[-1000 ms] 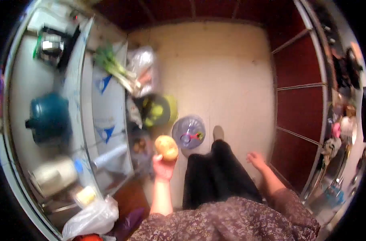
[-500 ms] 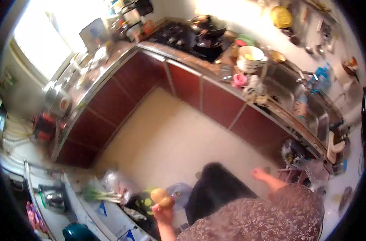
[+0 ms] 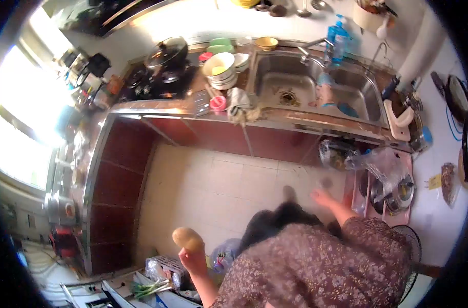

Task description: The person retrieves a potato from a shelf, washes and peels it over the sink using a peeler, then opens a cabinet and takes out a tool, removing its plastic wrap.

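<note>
My left hand (image 3: 193, 259) is closed around a tan, oblong potato (image 3: 186, 238), held out over the floor at the lower left. The potato's lower end is hidden by my fingers; whether it is one lump or two pressed together I cannot tell. On the other side, my right hand (image 3: 323, 198) hangs over the floor with nothing visible in it, its fingers loosely stretched out. Nearest to it is the pink rack (image 3: 356, 192) with pots. Below my left hand lie spring onions (image 3: 149, 288) and a bluish plastic bag (image 3: 224, 254).
A double sink (image 3: 275, 69) with a faucet (image 3: 313, 54) runs along the far counter. Stacked bowls (image 3: 221, 77), a pink cup (image 3: 218, 103) and a cloth (image 3: 242, 105) stand left of it. Farther left is the stove with a lidded pan (image 3: 167, 54). Red cabinets (image 3: 118, 174) border the floor.
My view has swung right toward the sink. My left hand has lifted the potato outward from the bags. My right arm stays stretched out at my side.
</note>
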Action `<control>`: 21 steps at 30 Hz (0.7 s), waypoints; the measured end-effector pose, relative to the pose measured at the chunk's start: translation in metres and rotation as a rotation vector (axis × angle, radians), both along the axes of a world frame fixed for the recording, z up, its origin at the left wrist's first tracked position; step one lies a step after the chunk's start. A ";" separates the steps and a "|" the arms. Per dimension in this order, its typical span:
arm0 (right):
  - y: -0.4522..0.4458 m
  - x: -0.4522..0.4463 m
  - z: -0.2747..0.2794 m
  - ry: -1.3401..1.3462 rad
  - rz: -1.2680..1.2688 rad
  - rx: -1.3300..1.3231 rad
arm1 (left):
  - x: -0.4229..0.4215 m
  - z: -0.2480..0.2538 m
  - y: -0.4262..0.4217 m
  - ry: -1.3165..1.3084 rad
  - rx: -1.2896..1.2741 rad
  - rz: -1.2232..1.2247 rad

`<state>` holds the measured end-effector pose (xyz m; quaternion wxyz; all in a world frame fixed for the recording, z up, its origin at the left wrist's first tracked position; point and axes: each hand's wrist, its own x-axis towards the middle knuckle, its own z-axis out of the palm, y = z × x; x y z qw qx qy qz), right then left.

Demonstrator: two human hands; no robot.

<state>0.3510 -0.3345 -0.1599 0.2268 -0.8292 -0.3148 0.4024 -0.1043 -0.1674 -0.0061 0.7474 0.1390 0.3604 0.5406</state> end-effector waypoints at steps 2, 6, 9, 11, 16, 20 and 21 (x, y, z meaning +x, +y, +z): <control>0.019 0.020 0.005 -0.095 0.038 0.204 | 0.040 0.006 0.019 0.015 0.020 -0.047; 0.059 0.074 0.027 0.051 -0.146 0.420 | 0.118 0.000 0.060 -0.025 0.017 -0.149; 0.081 0.123 0.050 0.097 -0.235 0.541 | 0.192 -0.001 0.085 0.008 0.032 -0.196; 0.093 0.152 0.071 0.137 -0.294 0.597 | 0.230 -0.011 0.103 0.004 0.008 -0.262; 0.134 0.206 0.109 0.267 -0.445 0.782 | 0.328 -0.010 0.146 0.138 0.033 -0.498; 0.165 0.252 0.113 0.253 -0.569 0.821 | 0.407 -0.004 0.179 0.149 -0.017 -0.689; 0.172 0.264 0.110 0.260 -0.621 0.840 | 0.428 -0.005 0.189 0.165 -0.014 -0.782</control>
